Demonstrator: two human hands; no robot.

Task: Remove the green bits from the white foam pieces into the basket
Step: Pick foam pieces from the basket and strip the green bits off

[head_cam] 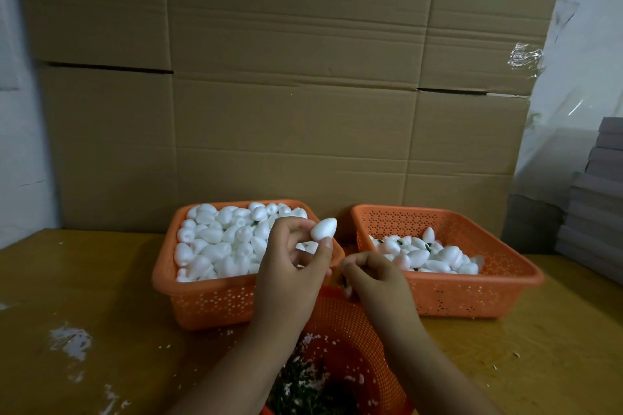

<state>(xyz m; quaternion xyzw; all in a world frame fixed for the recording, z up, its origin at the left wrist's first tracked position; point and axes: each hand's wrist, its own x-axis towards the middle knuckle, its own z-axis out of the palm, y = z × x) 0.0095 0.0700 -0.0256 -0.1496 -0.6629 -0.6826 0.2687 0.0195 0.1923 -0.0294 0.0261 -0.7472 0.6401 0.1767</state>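
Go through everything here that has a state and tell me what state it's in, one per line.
Left hand: holds a foam piece up in its fingertips.
Right hand: fingers curled; contents unclear.
Left basket: heaped with white foam.
Right basket: partly filled, some pieces with green bits.
Near round basket: holds green scraps.

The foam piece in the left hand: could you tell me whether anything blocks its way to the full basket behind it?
Nothing visible does. The left hand holds the foam piece right above the near rim of the left basket, which is open-topped and heaped with white pieces. The right hand sits lower, to the side.
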